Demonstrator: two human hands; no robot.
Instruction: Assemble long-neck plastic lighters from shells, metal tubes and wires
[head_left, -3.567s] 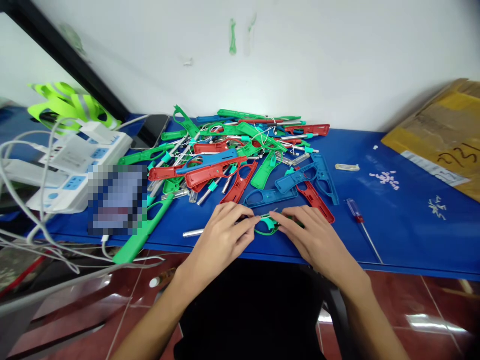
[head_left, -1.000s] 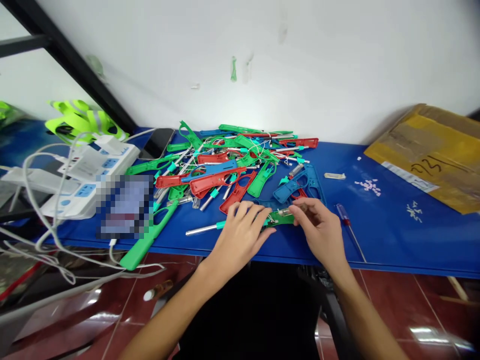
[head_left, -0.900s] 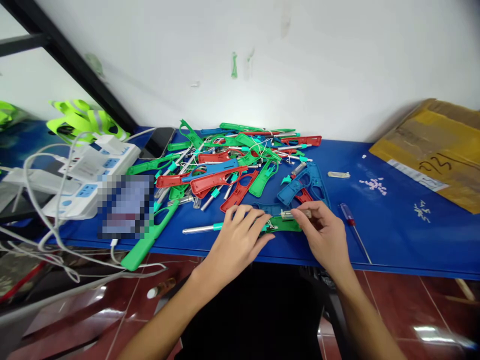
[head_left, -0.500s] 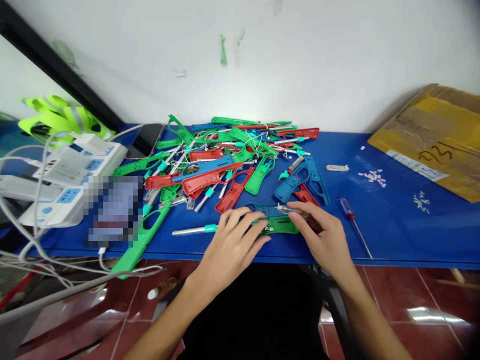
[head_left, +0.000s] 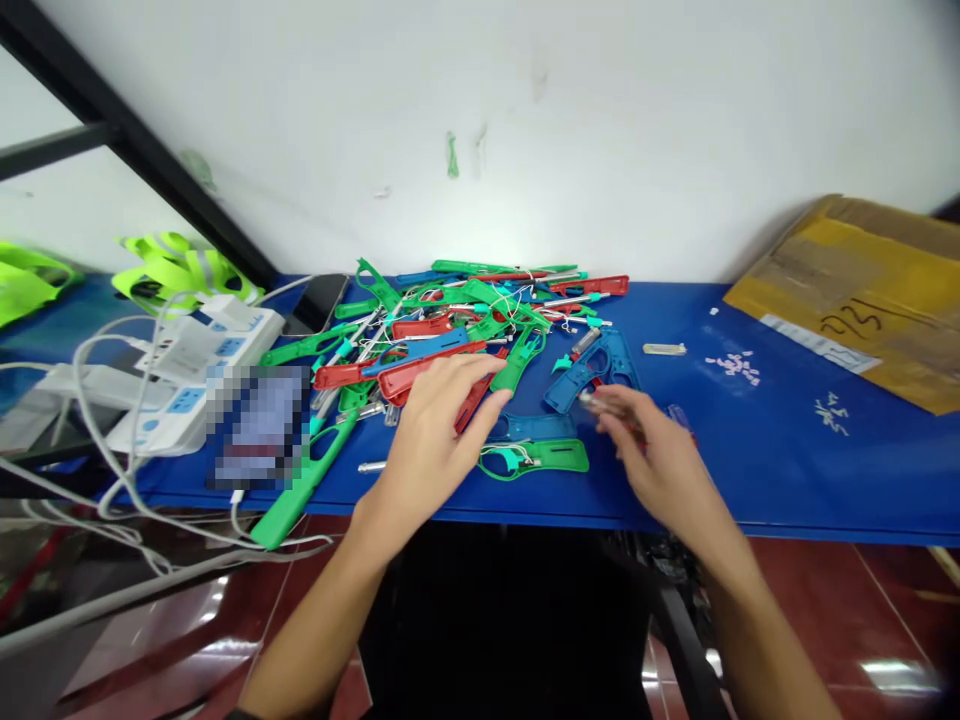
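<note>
My left hand (head_left: 442,425) hovers at the front of the pile of lighter parts, thumb and fingers apart, with nothing seen in it. Between the hands a green lighter casing half (head_left: 559,456) lies with its inner side up, a teal piece and wire at its left end. A blue casing half (head_left: 540,428) lies just behind it. To the right, my right hand (head_left: 652,440) pinches a small clear lighter tank with a metal tip (head_left: 592,401); the fingers cover most of it. More blue casing halves (head_left: 581,375) lie just beyond that tip.
The heap of red, green and blue casings with metal tubes (head_left: 442,325) fills the back middle. At left are a power strip (head_left: 187,395), cables and phones. A screwdriver (head_left: 681,415), small white pieces (head_left: 735,367) and a cardboard box (head_left: 855,300) are on the right.
My left hand has lifted off the green casing and moved up and left toward the pile. My right hand has drawn the clear tank away to the right. The view has shifted slightly.
</note>
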